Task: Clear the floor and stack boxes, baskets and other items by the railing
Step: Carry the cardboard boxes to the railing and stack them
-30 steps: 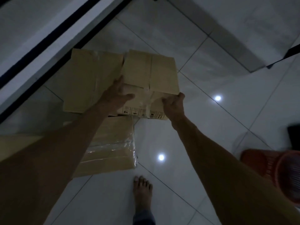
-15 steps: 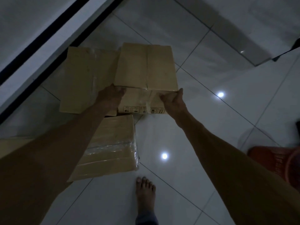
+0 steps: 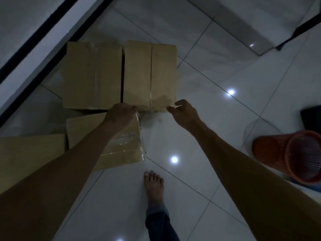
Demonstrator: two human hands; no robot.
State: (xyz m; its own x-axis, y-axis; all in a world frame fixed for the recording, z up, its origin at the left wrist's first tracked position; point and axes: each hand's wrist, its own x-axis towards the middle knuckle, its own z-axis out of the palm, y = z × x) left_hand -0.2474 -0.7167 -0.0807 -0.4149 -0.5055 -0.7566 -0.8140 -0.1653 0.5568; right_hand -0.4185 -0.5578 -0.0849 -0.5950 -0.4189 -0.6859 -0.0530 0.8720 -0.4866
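A brown cardboard box point(image 3: 149, 73) with a taped seam sits on the tiled floor, side by side with a second cardboard box point(image 3: 92, 75) near the railing's white base point(image 3: 34, 46). My left hand point(image 3: 121, 113) has its fingers curled at the near left corner of the taped box. My right hand point(image 3: 182, 112) hovers at the near right corner with thumb and fingers spread and loosely bent, holding nothing. A plastic-wrapped box point(image 3: 121, 148) lies under my left forearm.
Another flat cardboard box point(image 3: 31, 153) lies at the far left. An orange mesh basket point(image 3: 286, 153) lies on its side at the right, with a dark object point(image 3: 311, 117) behind it. My bare foot point(image 3: 153, 185) stands on the glossy tiles.
The taped box has come down from a tilted, lifted pose and now lies flat beside the other box. My right hand has let go of its corner.
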